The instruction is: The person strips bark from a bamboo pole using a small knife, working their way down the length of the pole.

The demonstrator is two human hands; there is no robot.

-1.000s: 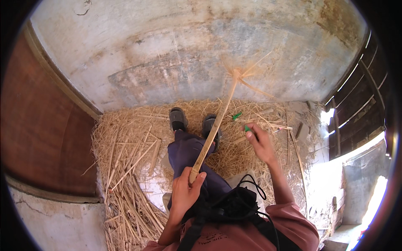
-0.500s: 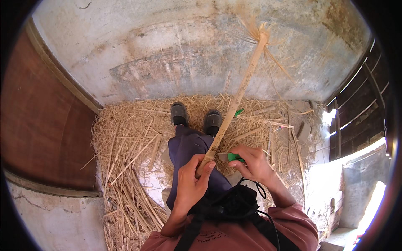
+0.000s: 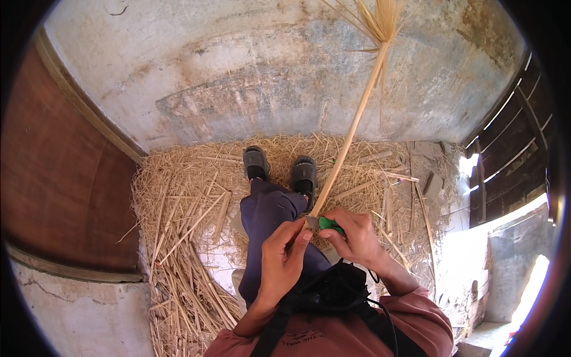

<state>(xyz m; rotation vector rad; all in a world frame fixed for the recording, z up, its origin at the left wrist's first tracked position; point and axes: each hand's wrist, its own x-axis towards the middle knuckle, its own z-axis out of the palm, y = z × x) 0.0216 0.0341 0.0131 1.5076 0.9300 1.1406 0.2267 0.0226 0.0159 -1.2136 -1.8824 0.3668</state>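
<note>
A long pale plant stalk (image 3: 351, 137) slants up and to the right, with a tuft of loose straw-like fibres (image 3: 379, 22) at its far end, in front of the wall. My left hand (image 3: 281, 257) pinches the near end between thumb and fingers, above my lap. In my right hand (image 3: 355, 237) is a small knife (image 3: 328, 224) with a green handle, gripped close to its short blade. The blade meets the stalk just beyond my left fingertips; how deep it sits cannot be made out.
Straw (image 3: 196, 156) covers the floor around my sandalled feet. A heap of split stalks (image 3: 187, 291) lies at the left. A brown panel (image 3: 71, 172) borders the left side, a stained wall (image 3: 238, 77) the far side, and dark slats (image 3: 511, 149) the right.
The stalk's far end has moved up and right, its fibres now fanning upward. The stalk looks narrower. My right hand has shifted left, bringing the blade against the stalk by my left fingers.
</note>
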